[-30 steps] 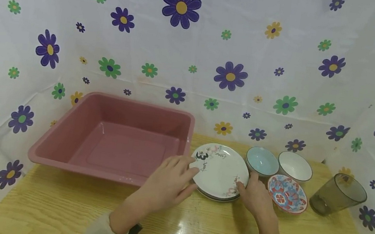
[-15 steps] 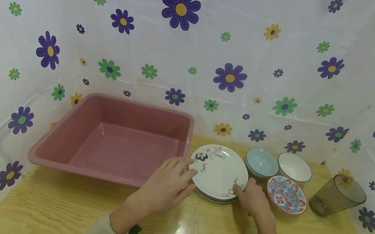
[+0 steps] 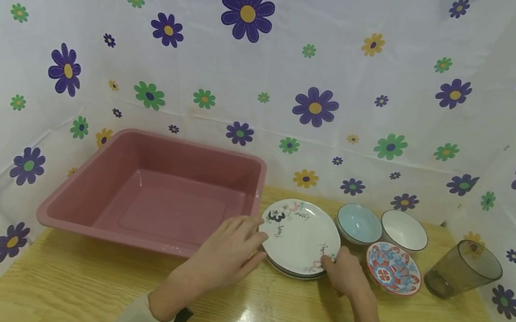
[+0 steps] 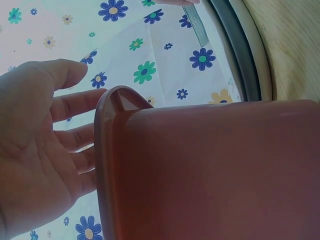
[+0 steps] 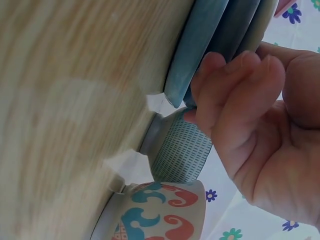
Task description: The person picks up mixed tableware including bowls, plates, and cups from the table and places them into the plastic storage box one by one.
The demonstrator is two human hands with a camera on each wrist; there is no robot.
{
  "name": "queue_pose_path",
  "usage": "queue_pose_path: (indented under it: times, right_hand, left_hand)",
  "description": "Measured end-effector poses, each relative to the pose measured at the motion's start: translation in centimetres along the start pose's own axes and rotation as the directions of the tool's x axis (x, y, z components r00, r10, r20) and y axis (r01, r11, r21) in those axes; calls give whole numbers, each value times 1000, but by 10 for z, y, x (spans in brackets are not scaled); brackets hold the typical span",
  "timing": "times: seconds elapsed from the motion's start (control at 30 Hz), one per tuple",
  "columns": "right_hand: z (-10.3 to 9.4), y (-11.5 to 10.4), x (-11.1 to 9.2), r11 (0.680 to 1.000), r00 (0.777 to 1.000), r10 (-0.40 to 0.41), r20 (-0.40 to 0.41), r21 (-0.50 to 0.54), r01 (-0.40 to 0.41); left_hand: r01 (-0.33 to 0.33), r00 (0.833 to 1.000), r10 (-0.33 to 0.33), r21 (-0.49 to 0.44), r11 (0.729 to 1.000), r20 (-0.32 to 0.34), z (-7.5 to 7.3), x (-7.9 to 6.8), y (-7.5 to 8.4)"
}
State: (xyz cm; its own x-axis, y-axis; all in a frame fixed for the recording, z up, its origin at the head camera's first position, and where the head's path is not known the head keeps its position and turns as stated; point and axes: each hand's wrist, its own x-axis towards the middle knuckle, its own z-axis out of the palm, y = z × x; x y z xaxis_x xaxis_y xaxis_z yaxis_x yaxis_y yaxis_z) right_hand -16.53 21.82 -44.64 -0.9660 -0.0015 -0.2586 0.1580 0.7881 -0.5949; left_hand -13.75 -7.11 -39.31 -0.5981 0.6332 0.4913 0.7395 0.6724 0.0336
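In the head view, a white round plate with floral print and black writing tops a small stack on the table. My right hand is at the stack's right front edge, thumb over the top plate's rim. The right wrist view shows that hand's curled fingers against the stacked plate edges, pinching the rim. My left hand hovers over the near right corner of a pink plastic basin, fingers loosely extended towards the plate's left edge. In the left wrist view its palm holds nothing.
Right of the plates stand a light blue bowl, a white bowl and a red-and-blue patterned bowl. A tinted glass stands farther right. A flowered curtain encloses the wooden table.
My right hand has shifted slightly left and down along the plate's rim, its thumb now farther over the plate. The left hand has stayed almost still.
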Motion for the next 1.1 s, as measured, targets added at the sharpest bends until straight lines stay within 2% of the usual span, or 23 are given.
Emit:
queue_pose_path:
  times: [0.23,0.6,1.1]
  right_hand:
    - [-1,1,3,999,1000,-13,-10,46,14]
    - [-3,0,2,995,998,-8,-67,97,15]
    - [-4,-1,1,983,997,17,-73,183,-3]
  left_hand:
    - [-2,1000,2,4,1000,0,1,-1,-1]
    - [-4,1000,4,8,1000,7,0,0,-2]
    - [0,1000,0,4,1000,13,0,-1,-2]
